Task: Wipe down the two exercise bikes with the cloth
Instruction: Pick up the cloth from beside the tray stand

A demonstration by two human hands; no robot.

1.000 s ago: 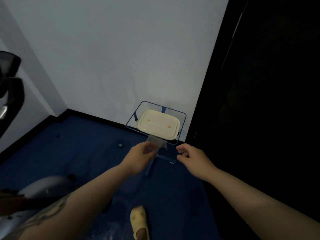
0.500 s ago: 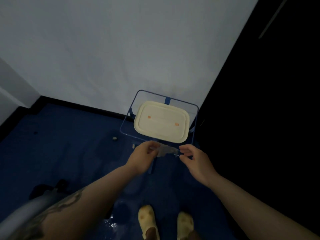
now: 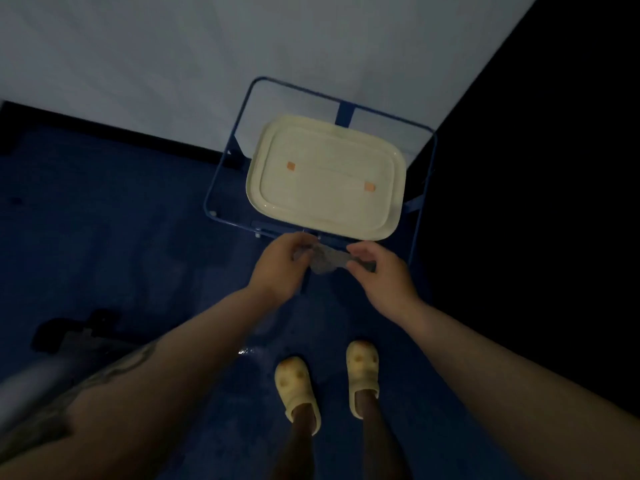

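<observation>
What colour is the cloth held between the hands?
Grey, seen in the head view: the cloth is stretched between the left hand and right hand.

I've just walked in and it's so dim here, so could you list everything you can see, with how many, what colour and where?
cloth: one, grey, stretched between both hands in front of the stand
tray: one, cream with two orange marks, on top of the stand
stand: one, blue metal frame, against the white wall
exercise bike: one partly seen, grey and black, lower left on the blue floor
slippers: two, yellow, on the person's feet
left hand: pinches the cloth's left end
right hand: pinches the cloth's right end
</observation>
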